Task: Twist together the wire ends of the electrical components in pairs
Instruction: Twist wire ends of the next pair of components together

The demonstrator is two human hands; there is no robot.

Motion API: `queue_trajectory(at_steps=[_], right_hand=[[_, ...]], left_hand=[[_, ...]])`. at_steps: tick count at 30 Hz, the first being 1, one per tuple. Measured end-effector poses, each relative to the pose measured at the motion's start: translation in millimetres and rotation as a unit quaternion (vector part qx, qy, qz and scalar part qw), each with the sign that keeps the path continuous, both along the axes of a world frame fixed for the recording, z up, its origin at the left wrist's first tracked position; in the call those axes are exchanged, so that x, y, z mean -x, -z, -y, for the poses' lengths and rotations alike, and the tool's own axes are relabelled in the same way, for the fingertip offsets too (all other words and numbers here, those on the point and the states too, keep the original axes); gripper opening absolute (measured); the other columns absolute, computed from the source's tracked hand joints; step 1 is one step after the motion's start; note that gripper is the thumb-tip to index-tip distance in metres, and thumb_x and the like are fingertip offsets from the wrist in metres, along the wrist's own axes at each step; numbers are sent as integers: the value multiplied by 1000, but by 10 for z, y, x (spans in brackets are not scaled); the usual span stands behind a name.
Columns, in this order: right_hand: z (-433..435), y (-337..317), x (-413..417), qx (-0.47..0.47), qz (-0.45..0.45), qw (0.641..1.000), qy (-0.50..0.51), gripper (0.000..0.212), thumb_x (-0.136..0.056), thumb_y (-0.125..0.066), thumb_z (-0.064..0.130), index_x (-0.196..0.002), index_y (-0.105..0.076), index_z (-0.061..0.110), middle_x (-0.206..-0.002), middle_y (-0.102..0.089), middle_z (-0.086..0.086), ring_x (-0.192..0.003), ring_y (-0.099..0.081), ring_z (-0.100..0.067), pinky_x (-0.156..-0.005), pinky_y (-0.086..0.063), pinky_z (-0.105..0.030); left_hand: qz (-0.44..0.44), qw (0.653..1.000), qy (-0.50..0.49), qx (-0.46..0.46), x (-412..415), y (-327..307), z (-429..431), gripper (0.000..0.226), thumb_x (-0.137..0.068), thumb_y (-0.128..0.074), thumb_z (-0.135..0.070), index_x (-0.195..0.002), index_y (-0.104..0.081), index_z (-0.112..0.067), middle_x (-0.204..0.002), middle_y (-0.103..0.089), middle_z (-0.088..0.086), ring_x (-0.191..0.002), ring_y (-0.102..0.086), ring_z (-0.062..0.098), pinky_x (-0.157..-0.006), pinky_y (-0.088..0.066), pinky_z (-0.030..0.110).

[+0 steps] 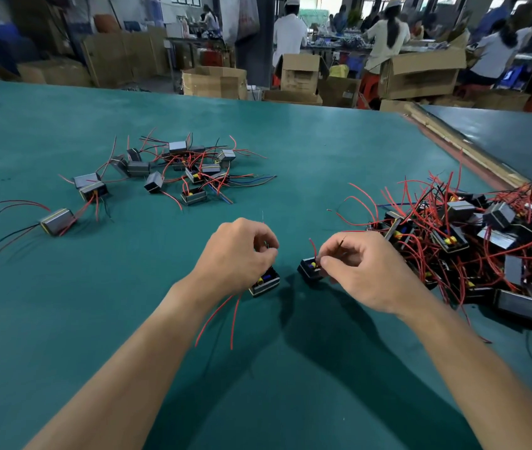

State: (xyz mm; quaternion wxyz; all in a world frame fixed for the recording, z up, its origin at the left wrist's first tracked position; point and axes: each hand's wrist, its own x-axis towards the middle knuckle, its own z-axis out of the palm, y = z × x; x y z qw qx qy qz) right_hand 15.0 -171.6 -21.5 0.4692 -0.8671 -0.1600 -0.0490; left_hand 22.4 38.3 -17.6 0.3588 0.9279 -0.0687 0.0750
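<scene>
Two small black box-shaped components with red wires sit at the middle of the green table. My left hand (pixel 240 251) is closed over the left component (pixel 266 282), pinching thin wires above it; two red wires (pixel 222 315) trail from it toward me. My right hand (pixel 360 271) pinches a dark wire end just above the right component (pixel 309 269), and a short red wire (pixel 313 246) stands up beside my fingers. The two components lie a little apart.
A tangled heap of components with red wires (pixel 472 241) fills the table's right side. A looser group of components (pixel 173 172) lies at the far left-centre, one (pixel 56 221) apart. Cardboard boxes (pixel 214 82) and people working stand beyond the table's far edge.
</scene>
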Motion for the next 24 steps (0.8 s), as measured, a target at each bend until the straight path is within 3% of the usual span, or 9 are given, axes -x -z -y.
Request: queue_trajectory(at_steps=[5, 7, 11, 14, 18, 21, 22, 23, 24], right_hand=[[-6, 18, 28, 60, -1, 998, -13, 22, -89, -65, 18, -74, -73, 32, -67, -69, 17, -60, -59, 2, -67, -47, -24], [-16, -11, 50, 63, -4, 998, -21, 25, -92, -64, 15, -82, -74, 36, -81, -70, 16, -68, -62, 3, -72, -46, -18], [-11, -74, 82, 93, -19, 994, -47, 21, -93, -62, 13, -90, -79, 26, -109, -62, 22, -94, -63, 3, -85, -38, -3], [-14, -108, 121, 109, -18, 992, -61, 20, -93, -62, 11, -92, -80, 20, -98, -64, 29, -97, -63, -1, -82, -32, 4], [-46, -85, 110, 125, -11, 989, -76, 25, -97, -57, 14, -114, -75, 21, -77, -64, 26, -75, -59, 1, -75, -37, -5], [-12, -11, 46, 132, -32, 990, -44, 28, -100, -51, 20, -116, -72, 11, -58, -53, 24, -52, -38, -5, -57, -36, -18], [-8, 1, 37, 141, -36, 989, -38, 30, -100, -50, 21, -108, -71, 0, -63, -55, 32, -50, -37, -6, -54, -35, -17], [-9, -1, 36, 140, -39, 989, -34, 34, -101, -48, 21, -97, -67, -6, -78, -59, 39, -50, -43, -3, -54, -36, -13], [-21, -14, 39, 136, -42, 989, -33, 37, -102, -46, 22, -89, -64, -8, -101, -64, 35, -59, -52, 4, -60, -41, -11]], left_hand=[[-12, 1000, -8, 1, -2, 34, -3, 9, -81, -73, -24, -77, -65, -21, -64, -65, -10, -56, -57, 3, -59, -47, 22], [-12, 1000, -4, -3, -12, 50, -5, 13, -80, -75, -23, -77, -63, -23, -65, -64, -10, -53, -54, -2, -56, -43, 18], [-6, 1000, -5, -1, -36, 71, 0, 19, -80, -76, -23, -80, -57, -24, -68, -65, -10, -53, -54, -3, -54, -38, 16], [-8, 1000, -10, 2, -34, 80, 4, 21, -79, -77, -23, -84, -56, -23, -71, -67, -10, -60, -57, 1, -60, -44, 24], [-17, 1000, -17, 1, -48, 83, -7, 15, -80, -77, -22, -86, -64, -24, -66, -67, -14, -52, -55, -6, -57, -41, 19], [-24, 1000, -19, 2, -54, 66, -9, 16, -80, -78, -22, -93, -69, -21, -67, -68, -15, -53, -55, -7, -61, -43, 20], [-27, 999, -20, -1, -52, 61, -9, 18, -80, -77, -23, -96, -70, -20, -69, -69, -14, -56, -56, -5, -65, -45, 22], [-31, 999, -22, -3, -47, 60, -8, 21, -81, -77, -23, -100, -70, -19, -71, -70, -14, -60, -58, -2, -67, -45, 23], [-35, 999, -23, -3, -45, 61, -8, 23, -81, -77, -24, -103, -70, -18, -72, -71, -13, -62, -59, 0, -68, -46, 23]])
